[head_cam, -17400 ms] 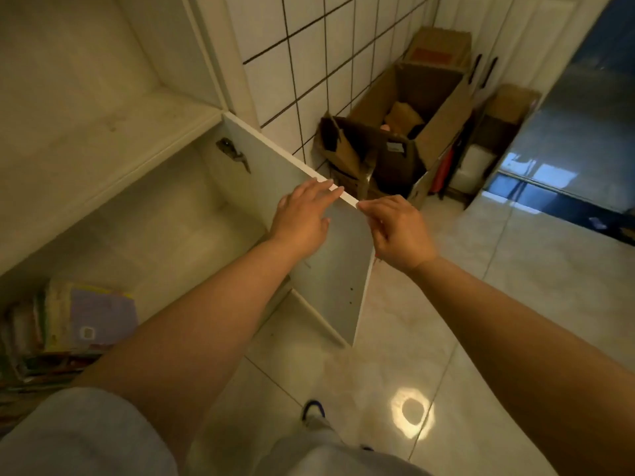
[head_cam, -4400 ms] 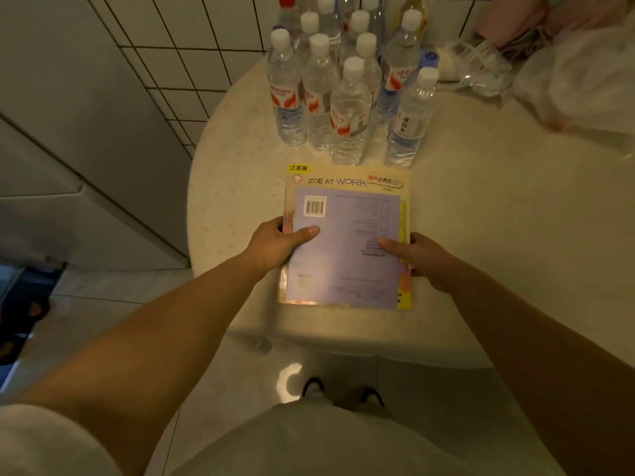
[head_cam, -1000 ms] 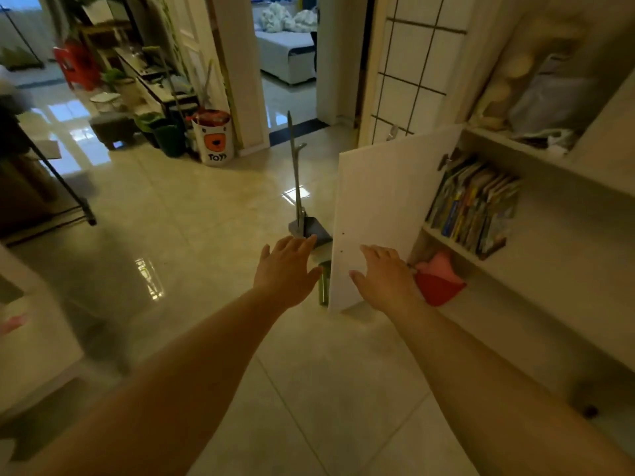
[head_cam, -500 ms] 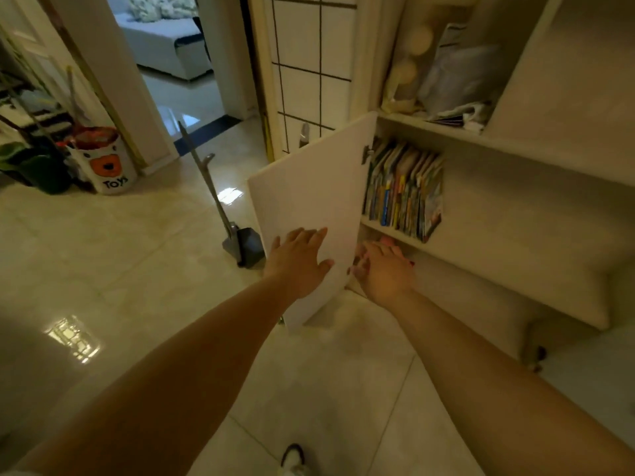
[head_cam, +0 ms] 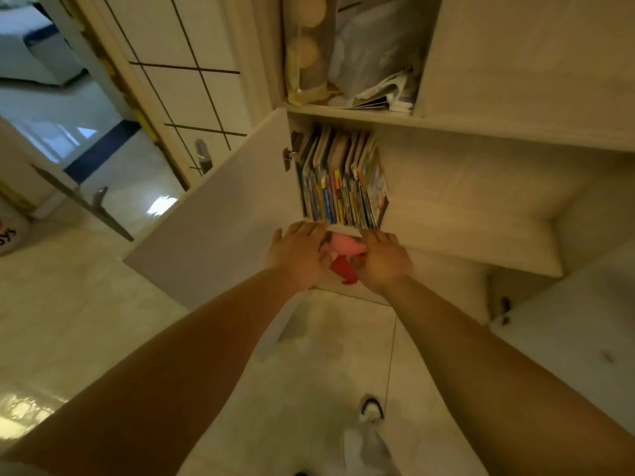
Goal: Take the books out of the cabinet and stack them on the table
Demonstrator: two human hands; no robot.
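Note:
A row of thin upright books with coloured spines stands at the left end of the middle shelf of the white cabinet. Its door hangs open to the left. My left hand and my right hand reach side by side toward the shelf edge just below the books. Between them lies a pink and red soft thing on the lower shelf. Fingers of both hands are spread and touch no book. The table is out of view.
The shelf above holds plastic bags and papers. A dustpan handle leans on the floor at the left, near a doorway. Another open door stands at the right. My shoe is on the tiled floor.
I have stepped closer to the cabinet. Both hands moved forward from the door's edge to just under the row of books, on either side of the pink and red thing.

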